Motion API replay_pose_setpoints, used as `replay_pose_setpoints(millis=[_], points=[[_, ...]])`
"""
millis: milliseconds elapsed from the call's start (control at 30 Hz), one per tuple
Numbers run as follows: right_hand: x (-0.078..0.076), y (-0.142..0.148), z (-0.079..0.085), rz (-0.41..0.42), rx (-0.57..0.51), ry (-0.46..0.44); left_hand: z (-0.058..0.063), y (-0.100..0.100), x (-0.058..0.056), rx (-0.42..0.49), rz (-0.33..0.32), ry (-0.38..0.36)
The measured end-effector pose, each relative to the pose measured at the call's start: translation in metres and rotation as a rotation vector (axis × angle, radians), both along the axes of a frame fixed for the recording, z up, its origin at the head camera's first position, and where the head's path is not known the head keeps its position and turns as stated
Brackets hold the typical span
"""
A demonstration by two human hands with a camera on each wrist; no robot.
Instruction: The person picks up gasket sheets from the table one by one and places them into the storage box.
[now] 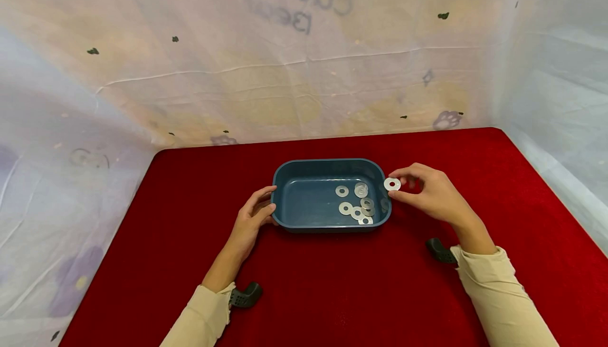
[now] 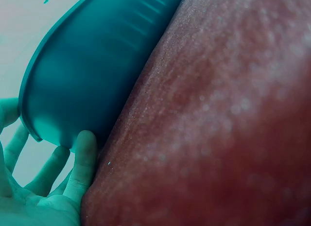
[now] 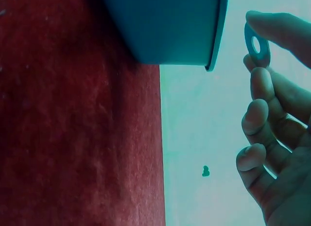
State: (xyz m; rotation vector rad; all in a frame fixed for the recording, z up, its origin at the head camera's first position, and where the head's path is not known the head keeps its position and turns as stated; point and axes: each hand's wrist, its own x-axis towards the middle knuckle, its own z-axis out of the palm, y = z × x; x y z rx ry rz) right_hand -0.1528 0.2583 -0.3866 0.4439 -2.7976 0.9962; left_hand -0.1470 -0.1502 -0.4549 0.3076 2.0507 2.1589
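A blue-grey plastic tub (image 1: 304, 227) stands on the red cloth, with several flat metal washers (image 1: 345, 208) lying in its right half, some overlapping. My left hand (image 1: 249, 217) holds the tub's left end, fingertips at the rim. From the left wrist view, other fingers (image 2: 85, 158) of that hand touch the outer wall of the tub (image 2: 73, 75). Just beyond the right rim, my right hand (image 1: 429, 191) pinches one washer (image 1: 392, 184) between thumb and finger. The right wrist view shows this washer (image 3: 257, 45) level with the rim and apart from it.
Red cloth (image 1: 332, 283) covers the table around the tub. A pale printed fabric wall (image 1: 304, 93) rises behind the table's far edge, with more fabric on both sides. Dark curved wrist pieces (image 1: 246, 295) stick out near both sleeves.
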Motion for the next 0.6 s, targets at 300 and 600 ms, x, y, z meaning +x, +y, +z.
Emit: replay_pose_setpoints(millis=[300, 600], points=[[0.001, -0.011, -0.003, 0.049, 0.0, -0.015, -0.001, -0.001, 0.0, -0.001, 0.001, -0.008], [0.001, -0.017, -0.004, 0.069, -0.007, -0.012, 0.0, 0.0, 0.0, 0.007, -0.005, -0.004]])
